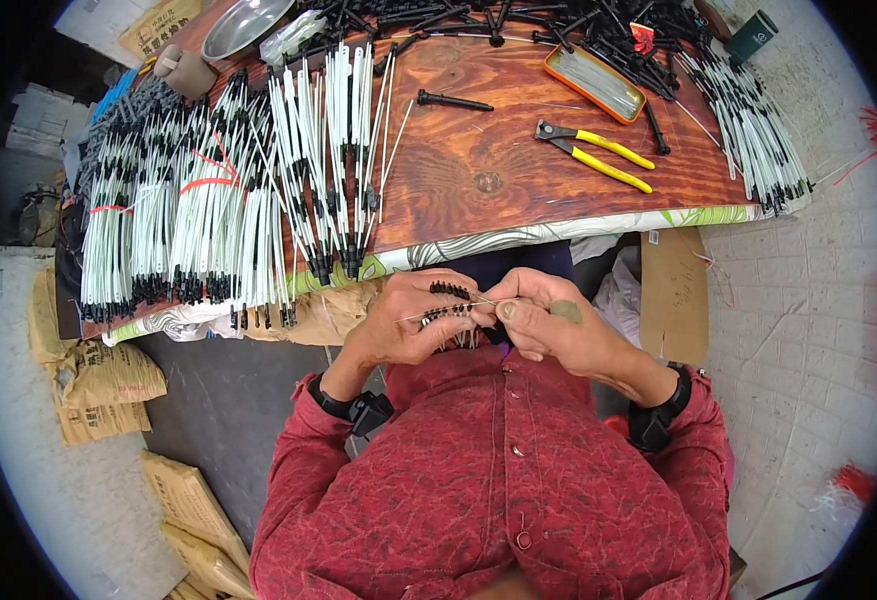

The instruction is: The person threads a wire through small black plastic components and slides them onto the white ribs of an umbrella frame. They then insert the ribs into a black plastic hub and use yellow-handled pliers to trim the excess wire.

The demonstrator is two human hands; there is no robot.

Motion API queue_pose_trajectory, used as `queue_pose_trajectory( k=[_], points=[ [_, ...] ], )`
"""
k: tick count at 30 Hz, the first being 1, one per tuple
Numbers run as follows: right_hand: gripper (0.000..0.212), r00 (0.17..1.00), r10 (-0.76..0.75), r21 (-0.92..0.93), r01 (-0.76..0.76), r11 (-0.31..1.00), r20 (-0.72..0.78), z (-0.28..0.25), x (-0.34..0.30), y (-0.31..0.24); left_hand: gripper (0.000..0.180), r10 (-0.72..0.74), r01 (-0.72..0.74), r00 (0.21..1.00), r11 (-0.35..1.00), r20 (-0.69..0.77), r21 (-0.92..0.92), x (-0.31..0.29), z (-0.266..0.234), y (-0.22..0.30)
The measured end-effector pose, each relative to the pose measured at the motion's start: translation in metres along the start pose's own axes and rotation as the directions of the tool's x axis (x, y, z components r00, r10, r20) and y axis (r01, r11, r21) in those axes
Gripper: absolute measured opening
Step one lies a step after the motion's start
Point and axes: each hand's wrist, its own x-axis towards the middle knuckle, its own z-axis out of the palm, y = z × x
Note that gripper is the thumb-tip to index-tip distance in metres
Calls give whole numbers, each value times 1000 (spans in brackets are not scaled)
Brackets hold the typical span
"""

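Gripping two rows of black pieces (450, 290) in left hand (395, 330) with fingers folded round them — apparently to keep them lined up | pinching thin strand (486, 301) between thumb and forefinger of right hand (546, 328), seemingly for control | holding both before red shirt (548, 440), short of table (503, 150) — probably for close sight

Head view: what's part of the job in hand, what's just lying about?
Likely in the job:
black ridged pieces, in the left hand
thin strand, pinched by the right hand
bundled white rods, probably
yellow-handled pliers, perhaps; not held

Likely just lying about:
dark green cup
metal bowl
cardboard box
paper sacks
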Motion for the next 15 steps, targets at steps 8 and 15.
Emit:
queue_pose_trajectory(
  k=[8,15],
  points=[
    [16,886,-447,-776,366,513,123,1,3,-1,17,13,-13,1000,1000,14,-7,4,0,-4],
    [18,787,-565,-843,462,275,248,-7,10,10,17,-1,0,1000,1000,27,27,5,0,-4]
  ],
)
